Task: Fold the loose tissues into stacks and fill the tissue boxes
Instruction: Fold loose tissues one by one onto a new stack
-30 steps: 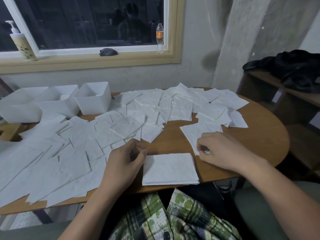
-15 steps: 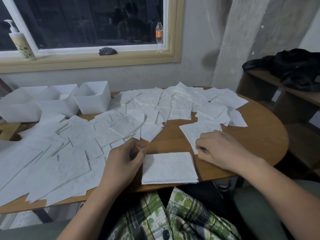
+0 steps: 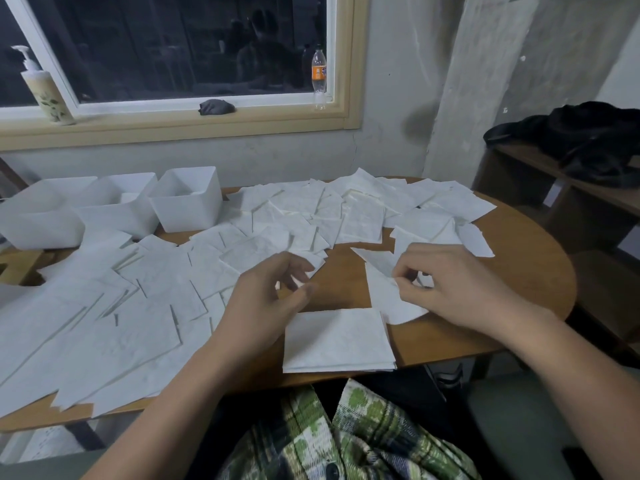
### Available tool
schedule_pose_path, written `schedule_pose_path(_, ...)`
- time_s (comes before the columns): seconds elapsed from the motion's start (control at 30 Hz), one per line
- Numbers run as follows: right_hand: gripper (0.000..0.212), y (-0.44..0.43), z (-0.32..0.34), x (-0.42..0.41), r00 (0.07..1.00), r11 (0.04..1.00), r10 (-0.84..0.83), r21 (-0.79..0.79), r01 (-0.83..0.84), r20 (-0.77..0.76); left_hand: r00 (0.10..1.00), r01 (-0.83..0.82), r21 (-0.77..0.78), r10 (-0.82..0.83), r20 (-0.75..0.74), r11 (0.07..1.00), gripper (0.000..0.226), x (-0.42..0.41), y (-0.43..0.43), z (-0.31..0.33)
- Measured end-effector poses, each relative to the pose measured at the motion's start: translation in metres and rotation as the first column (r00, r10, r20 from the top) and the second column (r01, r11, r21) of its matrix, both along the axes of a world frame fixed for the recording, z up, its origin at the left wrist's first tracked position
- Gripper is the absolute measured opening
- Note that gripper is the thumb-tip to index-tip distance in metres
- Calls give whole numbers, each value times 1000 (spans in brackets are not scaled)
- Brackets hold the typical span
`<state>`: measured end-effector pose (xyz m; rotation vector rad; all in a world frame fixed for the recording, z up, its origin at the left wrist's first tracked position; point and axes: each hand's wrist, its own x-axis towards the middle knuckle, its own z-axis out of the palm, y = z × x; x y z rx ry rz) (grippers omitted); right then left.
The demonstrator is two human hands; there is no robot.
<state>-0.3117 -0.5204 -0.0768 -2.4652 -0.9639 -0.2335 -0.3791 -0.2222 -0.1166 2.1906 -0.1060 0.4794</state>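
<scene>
Several loose white tissues (image 3: 145,306) cover the left and far parts of the wooden table (image 3: 519,271). A neat folded stack (image 3: 337,341) lies at the near edge in front of me. My right hand (image 3: 446,285) pinches the corner of a loose tissue (image 3: 384,292) and lifts it just right of the stack. My left hand (image 3: 266,299) hovers above the stack's left corner, its fingers loosely curled and holding nothing. Three white open tissue boxes (image 3: 187,199) stand in a row at the far left.
A pump bottle (image 3: 43,90), a dark cloth (image 3: 216,107) and a drink bottle (image 3: 318,77) stand on the window sill. A wooden shelf (image 3: 554,174) with black clothing (image 3: 588,140) is at the right. My lap in plaid cloth (image 3: 346,438) is below the table edge.
My right hand rose from the table, lifting a loose tissue by its corner. My left hand left the stack's corner and lifted, its fingers opening.
</scene>
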Motion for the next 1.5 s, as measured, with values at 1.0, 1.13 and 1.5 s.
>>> schedule_pose_path(1.0, 14, 5, 23, 11, 988, 962, -151, 234, 139, 33, 993, 111, 191, -118, 24, 975, 14, 74, -16, 52)
schedule_pose_path(1.13, 24, 7, 21, 12, 983, 953, -151, 250, 173, -105, 990, 103, 190, -119, 77, 976, 13, 78, -17, 66)
schedule_pose_path(1.5, 14, 22, 5, -11, 970, 881, -48, 448, 154, -240, 993, 105, 78, -109, 54, 991, 13, 34, -10, 82)
